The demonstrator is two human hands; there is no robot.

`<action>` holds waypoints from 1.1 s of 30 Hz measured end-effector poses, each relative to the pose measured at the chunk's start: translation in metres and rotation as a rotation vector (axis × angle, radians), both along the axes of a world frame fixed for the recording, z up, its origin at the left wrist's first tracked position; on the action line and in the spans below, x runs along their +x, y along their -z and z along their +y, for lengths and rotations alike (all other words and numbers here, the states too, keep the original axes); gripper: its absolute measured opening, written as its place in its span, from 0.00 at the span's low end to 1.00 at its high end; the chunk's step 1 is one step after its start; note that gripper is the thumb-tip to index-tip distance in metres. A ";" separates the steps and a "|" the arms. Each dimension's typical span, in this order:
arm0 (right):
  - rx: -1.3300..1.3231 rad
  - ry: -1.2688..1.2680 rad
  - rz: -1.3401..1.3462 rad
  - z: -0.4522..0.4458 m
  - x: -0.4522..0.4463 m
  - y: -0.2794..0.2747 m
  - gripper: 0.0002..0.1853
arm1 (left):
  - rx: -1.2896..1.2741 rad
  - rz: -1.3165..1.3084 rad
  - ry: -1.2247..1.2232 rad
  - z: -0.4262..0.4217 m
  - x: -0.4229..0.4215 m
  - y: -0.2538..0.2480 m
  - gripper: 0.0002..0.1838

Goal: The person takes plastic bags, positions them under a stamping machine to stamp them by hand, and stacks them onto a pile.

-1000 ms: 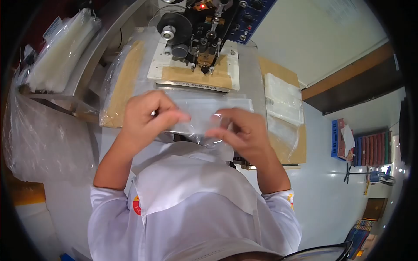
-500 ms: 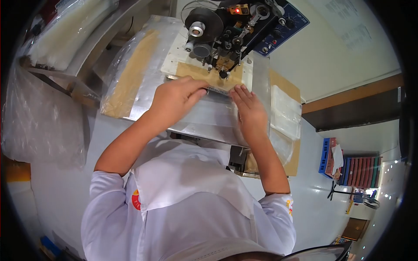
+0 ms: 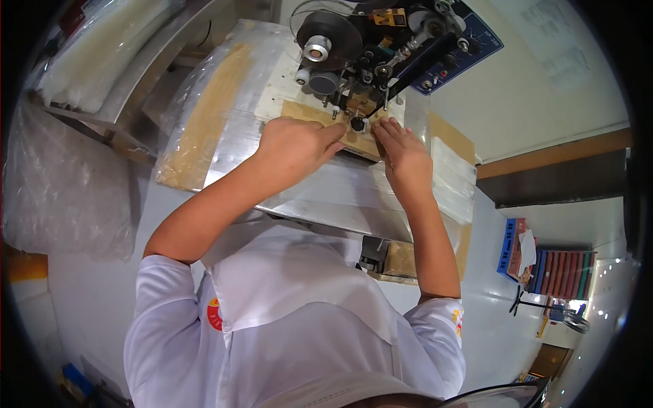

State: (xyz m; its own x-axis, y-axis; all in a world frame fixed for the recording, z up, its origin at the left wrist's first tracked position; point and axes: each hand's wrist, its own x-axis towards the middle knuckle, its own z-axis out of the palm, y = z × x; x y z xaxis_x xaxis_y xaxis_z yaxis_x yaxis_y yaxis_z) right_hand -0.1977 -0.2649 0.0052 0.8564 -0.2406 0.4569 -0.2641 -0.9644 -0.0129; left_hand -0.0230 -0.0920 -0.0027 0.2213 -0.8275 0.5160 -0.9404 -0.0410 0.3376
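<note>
I see the left hand (image 3: 296, 149) with fingers curled and thumb close to them, and the right hand (image 3: 410, 163) with fingers extended together; I cannot tell whether either holds anything. Their fingertips meet the brown-taped base (image 3: 299, 111) at upper centre, either side of a black knob (image 3: 358, 124). The base's long axis slants down toward frame right, its front edge facing the wearer. Above it, I have the machine (image 3: 381, 68), its arm slanting down-left. The metal table (image 3: 235, 139) spreads below, with plastic packets (image 3: 454, 178) right of centre.
</note>
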 end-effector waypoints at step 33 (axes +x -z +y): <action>0.004 0.704 -0.341 -0.030 -0.246 0.146 0.23 | 0.263 -0.172 0.304 0.055 -0.023 -0.015 0.12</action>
State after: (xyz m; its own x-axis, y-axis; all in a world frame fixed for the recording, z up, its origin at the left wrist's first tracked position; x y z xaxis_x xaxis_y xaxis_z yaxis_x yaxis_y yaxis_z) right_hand -0.4441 -0.2946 -0.1407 0.3139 -0.6771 0.6655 -0.7946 -0.5710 -0.2062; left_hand -0.0464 -0.0370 0.0124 -0.1237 -0.9498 0.2874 -0.9644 0.1832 0.1905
